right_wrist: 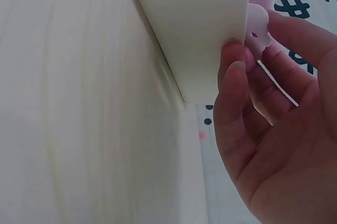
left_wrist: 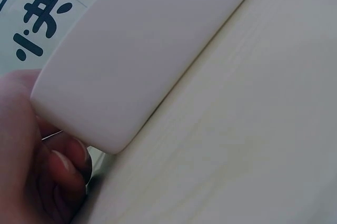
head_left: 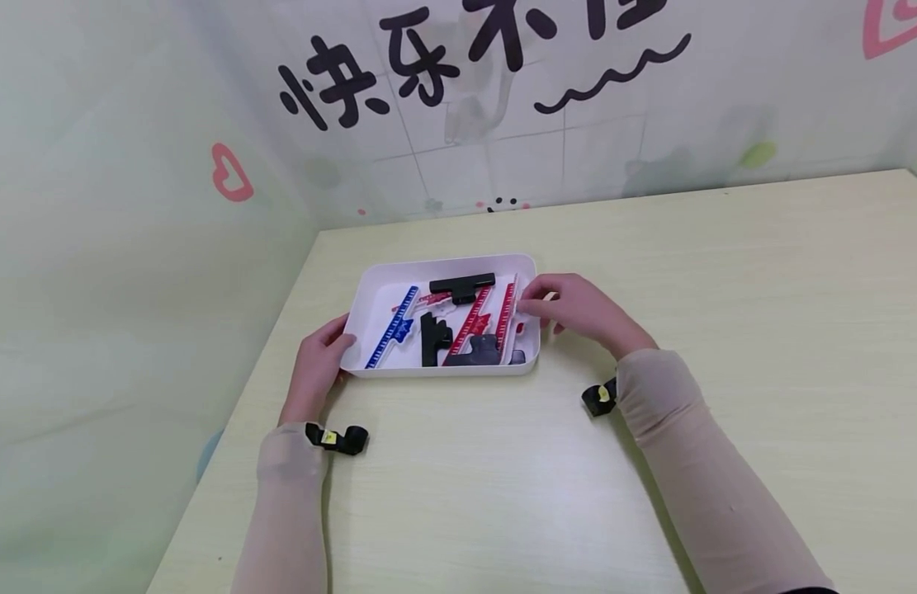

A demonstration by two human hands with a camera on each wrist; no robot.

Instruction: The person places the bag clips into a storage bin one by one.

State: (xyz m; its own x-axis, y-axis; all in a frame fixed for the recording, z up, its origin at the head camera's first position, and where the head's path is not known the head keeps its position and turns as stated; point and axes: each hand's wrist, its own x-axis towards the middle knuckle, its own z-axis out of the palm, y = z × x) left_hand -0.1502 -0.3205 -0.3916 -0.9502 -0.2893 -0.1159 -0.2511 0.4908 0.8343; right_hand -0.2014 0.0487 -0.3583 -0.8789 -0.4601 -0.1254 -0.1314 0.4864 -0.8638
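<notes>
A white tray point(head_left: 443, 370) on the table holds several long clips. My left hand point(head_left: 319, 363) grips its near left corner, thumb over the rim and fingers beneath, as the left wrist view also shows. At the right rim my right hand point(head_left: 577, 309) pinches a clip by its pale, rounded handle point(right_wrist: 257, 27), some fingers against the tray's outer wall. Near those fingertips lies a red-striped clip point(head_left: 506, 318). Another red-striped clip point(head_left: 469, 326), a blue-striped clip point(head_left: 394, 328) and black clips point(head_left: 461, 285) lie about the tray, some overlapping.
The pale wooden table point(head_left: 488, 478) extends in front of the tray and far to the right. A printed cloth point(head_left: 517, 148) hangs behind it, and another side of cloth point(head_left: 131, 247) rises at the left. Small black cameras point(head_left: 342, 440) sit on both wrists.
</notes>
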